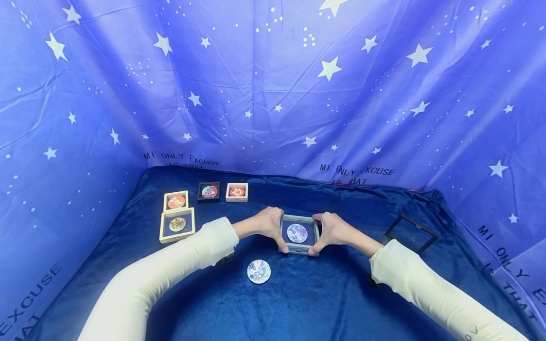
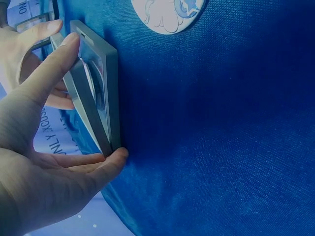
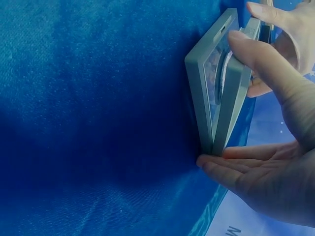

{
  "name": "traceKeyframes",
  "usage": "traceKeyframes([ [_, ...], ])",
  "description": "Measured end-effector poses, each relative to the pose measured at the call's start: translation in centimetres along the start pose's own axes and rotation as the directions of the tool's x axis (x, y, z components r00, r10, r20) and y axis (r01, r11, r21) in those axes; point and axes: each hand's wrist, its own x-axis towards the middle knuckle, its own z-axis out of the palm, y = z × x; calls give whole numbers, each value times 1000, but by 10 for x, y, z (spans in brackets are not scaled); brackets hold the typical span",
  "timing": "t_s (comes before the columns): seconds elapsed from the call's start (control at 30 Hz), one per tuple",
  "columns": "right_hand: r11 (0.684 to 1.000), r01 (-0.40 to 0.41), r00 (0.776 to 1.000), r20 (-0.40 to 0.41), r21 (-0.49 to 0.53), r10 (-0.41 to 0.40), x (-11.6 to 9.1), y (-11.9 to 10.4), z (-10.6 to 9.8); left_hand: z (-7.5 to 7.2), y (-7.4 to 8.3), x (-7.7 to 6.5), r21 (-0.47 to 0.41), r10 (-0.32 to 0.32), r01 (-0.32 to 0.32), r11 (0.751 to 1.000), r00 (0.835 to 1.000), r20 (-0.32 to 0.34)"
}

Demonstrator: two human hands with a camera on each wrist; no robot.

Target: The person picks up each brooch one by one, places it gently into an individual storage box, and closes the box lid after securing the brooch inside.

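Note:
A grey square display frame (image 1: 300, 248) stands a little right of the middle of the table, with a round purple-and-white badge (image 1: 297, 233) in its window. In the left wrist view its two halves (image 2: 112, 93) meet at the far edge and gape along the near one, with the badge between them. My left hand (image 1: 269, 224) grips the left side, thumb on the upper half and fingertips at the far hinged edge. My right hand (image 1: 334, 231) holds the right side the same way, its thumb (image 3: 251, 51) on the upper half. Another round badge (image 1: 259, 272) lies in front.
At the left lie two pale yellow frames (image 1: 161, 234) with round badges, one overlapping the other in view. A black frame (image 1: 199, 192) and a cream frame (image 1: 236, 199) stand behind. An open black frame (image 1: 420, 222) lies by my right sleeve. Starry curtains (image 1: 273, 85) enclose the blue cloth.

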Motion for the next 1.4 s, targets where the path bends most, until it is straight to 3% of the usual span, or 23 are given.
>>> traceKeyframes([
  [0.33,1000,-3,1000,-8,-7,3,-1,1,3,8,0,1,36,-20,21,999,999,-33],
  [1.4,996,37,993,-106,-86,-46,-3,-1,14,14,3,-5,93,46,-37,995,994,-95],
])
